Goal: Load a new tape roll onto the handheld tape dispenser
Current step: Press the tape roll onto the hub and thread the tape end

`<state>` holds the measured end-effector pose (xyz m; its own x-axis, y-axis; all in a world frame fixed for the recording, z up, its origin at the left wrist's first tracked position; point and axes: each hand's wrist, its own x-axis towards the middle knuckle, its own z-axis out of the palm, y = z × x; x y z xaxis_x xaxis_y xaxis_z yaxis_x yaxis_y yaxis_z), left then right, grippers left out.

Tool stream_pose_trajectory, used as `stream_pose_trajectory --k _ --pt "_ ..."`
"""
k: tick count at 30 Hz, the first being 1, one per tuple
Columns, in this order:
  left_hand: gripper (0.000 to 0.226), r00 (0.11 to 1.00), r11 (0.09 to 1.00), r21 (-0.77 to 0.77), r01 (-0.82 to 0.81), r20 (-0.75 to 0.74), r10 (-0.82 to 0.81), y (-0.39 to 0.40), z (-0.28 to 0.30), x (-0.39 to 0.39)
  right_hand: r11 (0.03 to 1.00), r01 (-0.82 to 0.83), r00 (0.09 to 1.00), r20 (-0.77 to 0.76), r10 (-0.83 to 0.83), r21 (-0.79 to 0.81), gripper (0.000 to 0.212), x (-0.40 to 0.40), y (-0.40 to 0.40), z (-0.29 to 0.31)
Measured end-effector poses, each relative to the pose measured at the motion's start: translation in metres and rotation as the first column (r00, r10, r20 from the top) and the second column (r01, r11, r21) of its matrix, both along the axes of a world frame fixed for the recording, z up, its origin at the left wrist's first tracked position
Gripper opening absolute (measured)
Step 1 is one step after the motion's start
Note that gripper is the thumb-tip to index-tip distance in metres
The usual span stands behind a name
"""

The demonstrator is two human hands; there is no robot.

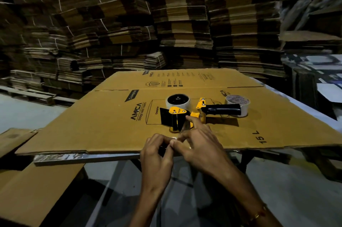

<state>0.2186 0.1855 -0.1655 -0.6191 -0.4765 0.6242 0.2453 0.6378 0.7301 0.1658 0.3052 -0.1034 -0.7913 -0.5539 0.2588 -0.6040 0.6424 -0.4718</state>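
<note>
Cardboard sheet (103,121) covered the surface, and on it lay the yellow tape dispenser (187,115) on its side, a tape roll (178,101) already on its hub. A second roll (237,103) stood behind the black handle (221,109). At the near edge, left hand (157,154) and right hand (201,149) pinched the clear tape strip (182,130) drawn from the dispenser, each grip closed on it.

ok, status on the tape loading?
Both hands pinching clear tape end. Roll seated on dispenser. Spare roll behind handle, nothing blocking.
</note>
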Motion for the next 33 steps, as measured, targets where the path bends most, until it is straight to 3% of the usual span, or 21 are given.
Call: stream_pose_trajectory --k 9,12,14,20,27,33 --pt "0.019 1.000 0.947 0.321 -0.020 0.010 0.018 -0.007 0.003 -0.003 0.985 0.172 0.966 -0.198 -0.164 0.027 0.043 -0.001 0.008 0.001" --pt "0.019 0.997 0.922 0.381 -0.076 0.014 0.076 -0.016 0.002 -0.003 0.981 0.189 0.935 -0.297 -0.196 -0.051 0.036 -0.021 0.024 0.008" --pt "0.017 0.996 0.906 0.413 -0.093 0.040 0.084 -0.020 0.003 -0.004 0.976 0.216 0.921 -0.330 -0.208 -0.012 0.045 -0.040 0.029 0.010" --pt "0.015 0.987 0.948 0.296 -0.113 0.140 0.074 -0.038 0.009 -0.008 0.944 0.216 0.942 -0.307 -0.135 0.247 0.080 -0.089 0.020 -0.005" --pt "0.009 0.967 0.990 0.086 -0.111 0.239 0.088 -0.059 0.027 -0.020 0.945 0.199 0.936 -0.338 -0.104 0.261 0.088 -0.112 0.021 -0.014" --pt "0.001 0.946 0.991 0.130 -0.023 0.324 -0.020 -0.078 0.034 -0.038 0.955 0.165 0.946 -0.313 -0.083 0.245 0.085 -0.115 0.022 -0.011"
